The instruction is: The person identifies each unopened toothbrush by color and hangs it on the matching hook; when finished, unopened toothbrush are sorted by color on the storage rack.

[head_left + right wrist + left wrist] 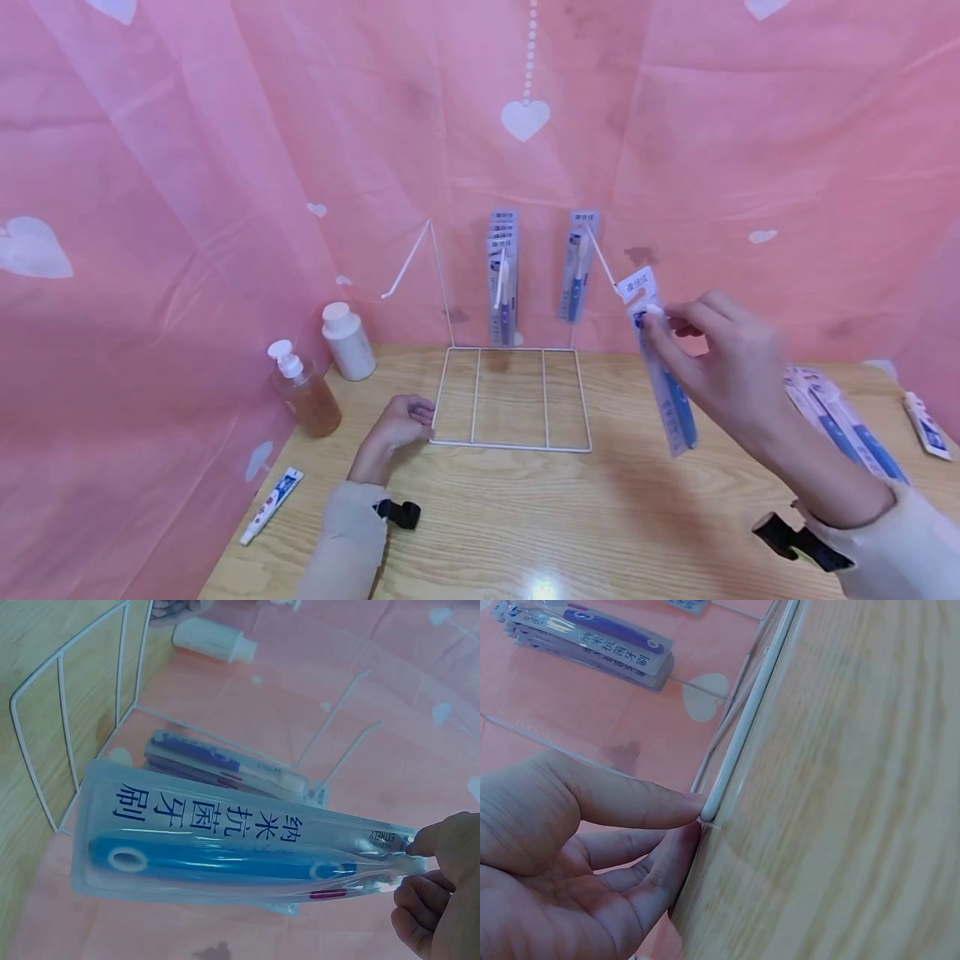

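Observation:
My right hand [723,354] pinches a packaged blue toothbrush [663,379] near its upper end. The hang hole of the pack is at the tip of the right hook on a white wire rack [510,448]; I cannot tell whether the hook is through it. Another blue toothbrush pack [577,267] hangs further back on that same hook. Several packs with a purple toothbrush in front [503,292] hang on the middle hook, and the left hook is bare. At the rack's front left corner, my left hand [592,847] pinches the wire between thumb and fingers.
More packaged toothbrushes [843,421] lie on the table at right, beside a toothpaste tube [927,425]. To the left stand a pump bottle [306,396] and a white bottle [348,342], with another tube [272,505] nearer. Pink cloth [420,108] hangs behind the rack.

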`<control>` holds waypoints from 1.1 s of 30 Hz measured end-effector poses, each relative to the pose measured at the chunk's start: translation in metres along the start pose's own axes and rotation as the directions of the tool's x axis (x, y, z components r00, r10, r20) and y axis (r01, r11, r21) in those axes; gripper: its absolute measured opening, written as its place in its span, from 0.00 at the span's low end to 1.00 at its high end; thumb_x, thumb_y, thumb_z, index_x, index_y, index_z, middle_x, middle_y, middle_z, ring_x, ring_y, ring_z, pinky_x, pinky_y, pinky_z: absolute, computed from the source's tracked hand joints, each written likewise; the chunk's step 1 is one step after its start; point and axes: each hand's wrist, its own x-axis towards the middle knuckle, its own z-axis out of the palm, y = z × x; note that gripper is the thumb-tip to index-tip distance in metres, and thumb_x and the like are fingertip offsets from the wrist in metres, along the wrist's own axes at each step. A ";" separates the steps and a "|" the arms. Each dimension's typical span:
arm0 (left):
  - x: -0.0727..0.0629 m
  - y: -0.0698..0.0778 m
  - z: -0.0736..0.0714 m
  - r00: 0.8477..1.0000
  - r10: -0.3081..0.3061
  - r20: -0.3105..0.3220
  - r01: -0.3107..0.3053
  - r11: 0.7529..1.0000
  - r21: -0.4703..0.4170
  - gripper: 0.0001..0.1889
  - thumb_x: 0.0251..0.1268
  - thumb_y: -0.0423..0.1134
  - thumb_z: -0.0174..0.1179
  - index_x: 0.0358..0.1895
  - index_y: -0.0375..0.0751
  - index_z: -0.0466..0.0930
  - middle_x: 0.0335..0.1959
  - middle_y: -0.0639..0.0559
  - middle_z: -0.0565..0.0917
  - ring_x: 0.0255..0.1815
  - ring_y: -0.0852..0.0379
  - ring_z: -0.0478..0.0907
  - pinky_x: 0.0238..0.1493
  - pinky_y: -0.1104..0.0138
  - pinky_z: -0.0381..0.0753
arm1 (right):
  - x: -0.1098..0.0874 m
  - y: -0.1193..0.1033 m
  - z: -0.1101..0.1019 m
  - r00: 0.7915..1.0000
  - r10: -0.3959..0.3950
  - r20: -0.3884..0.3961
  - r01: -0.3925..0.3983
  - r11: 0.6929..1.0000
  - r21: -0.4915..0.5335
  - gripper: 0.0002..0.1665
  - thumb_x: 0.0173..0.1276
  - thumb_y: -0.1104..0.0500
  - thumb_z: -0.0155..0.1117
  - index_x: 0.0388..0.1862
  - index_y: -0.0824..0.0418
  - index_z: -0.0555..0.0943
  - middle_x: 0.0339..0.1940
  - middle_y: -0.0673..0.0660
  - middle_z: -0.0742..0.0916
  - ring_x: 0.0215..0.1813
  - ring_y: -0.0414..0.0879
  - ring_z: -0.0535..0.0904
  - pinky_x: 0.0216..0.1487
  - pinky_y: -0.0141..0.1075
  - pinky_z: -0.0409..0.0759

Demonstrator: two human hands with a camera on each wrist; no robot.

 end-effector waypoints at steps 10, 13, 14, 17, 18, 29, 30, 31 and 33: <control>-0.001 -0.001 0.000 1.000 -0.006 0.018 0.006 1.000 -0.004 0.21 0.42 0.15 0.67 0.46 0.26 0.80 0.37 0.42 0.80 0.38 0.51 0.77 0.41 0.64 0.80 | 0.000 0.001 0.013 0.999 -0.009 0.051 0.011 0.999 -0.034 0.10 0.54 0.65 0.75 0.36 0.68 0.86 0.27 0.56 0.84 0.28 0.47 0.80 0.31 0.24 0.72; -0.001 0.000 -0.001 1.000 -0.010 0.016 0.010 1.000 0.006 0.21 0.43 0.16 0.67 0.46 0.26 0.80 0.37 0.43 0.80 0.39 0.51 0.77 0.42 0.63 0.80 | 0.002 0.000 0.017 0.997 0.028 0.067 -0.025 0.999 -0.035 0.10 0.56 0.65 0.75 0.36 0.67 0.86 0.27 0.56 0.84 0.29 0.47 0.80 0.33 0.23 0.70; 0.000 0.000 -0.001 1.000 -0.012 0.015 0.012 1.000 0.007 0.21 0.44 0.16 0.67 0.46 0.27 0.80 0.37 0.43 0.80 0.39 0.51 0.77 0.42 0.63 0.80 | 0.003 0.000 0.019 0.997 0.041 0.072 -0.039 0.999 -0.034 0.09 0.56 0.65 0.75 0.36 0.68 0.86 0.28 0.56 0.84 0.29 0.47 0.80 0.33 0.23 0.70; 0.000 0.000 -0.001 1.000 -0.007 0.011 0.007 1.000 0.009 0.21 0.43 0.16 0.67 0.46 0.27 0.80 0.37 0.44 0.80 0.38 0.51 0.77 0.42 0.64 0.80 | 0.004 0.003 0.026 0.994 0.074 0.083 -0.072 0.997 -0.035 0.08 0.58 0.65 0.74 0.36 0.67 0.85 0.28 0.57 0.84 0.29 0.48 0.80 0.33 0.27 0.73; 0.000 0.000 -0.001 1.000 -0.004 0.009 0.004 1.000 0.006 0.21 0.43 0.16 0.67 0.46 0.26 0.80 0.36 0.44 0.80 0.38 0.51 0.77 0.42 0.64 0.80 | 0.005 0.005 0.029 0.993 0.086 0.086 -0.083 0.996 -0.035 0.08 0.59 0.65 0.73 0.36 0.68 0.85 0.28 0.57 0.84 0.29 0.48 0.80 0.32 0.30 0.74; 0.000 0.003 -0.002 1.000 -0.008 0.006 0.007 1.000 0.003 0.21 0.42 0.15 0.68 0.45 0.25 0.80 0.36 0.43 0.80 0.38 0.51 0.77 0.42 0.64 0.79 | 0.025 0.027 0.057 0.971 0.196 0.134 -0.195 0.981 -0.024 0.07 0.63 0.63 0.70 0.33 0.68 0.84 0.27 0.60 0.86 0.28 0.52 0.81 0.28 0.40 0.74; 0.000 0.003 -0.002 1.000 -0.005 0.005 0.005 1.000 0.005 0.21 0.42 0.15 0.68 0.45 0.25 0.80 0.36 0.43 0.80 0.38 0.51 0.77 0.42 0.64 0.79 | 0.027 0.029 0.061 0.970 0.205 0.134 -0.203 0.979 -0.028 0.08 0.64 0.62 0.69 0.33 0.68 0.84 0.27 0.61 0.86 0.28 0.52 0.81 0.28 0.41 0.73; 0.000 0.003 -0.002 1.000 -0.007 0.004 0.007 1.000 0.007 0.21 0.42 0.16 0.68 0.45 0.25 0.80 0.36 0.43 0.80 0.38 0.51 0.77 0.42 0.64 0.79 | 0.030 0.031 0.065 0.966 0.219 0.138 -0.216 0.976 -0.035 0.09 0.64 0.61 0.69 0.32 0.68 0.83 0.27 0.61 0.86 0.28 0.52 0.80 0.28 0.41 0.73; 0.000 0.003 -0.002 1.000 -0.006 0.004 0.006 1.000 0.010 0.21 0.42 0.16 0.68 0.45 0.25 0.80 0.36 0.43 0.80 0.37 0.51 0.77 0.42 0.64 0.79 | 0.034 0.035 0.073 0.958 0.246 0.145 -0.241 0.969 -0.047 0.10 0.65 0.59 0.68 0.31 0.68 0.83 0.26 0.61 0.86 0.28 0.52 0.79 0.28 0.41 0.71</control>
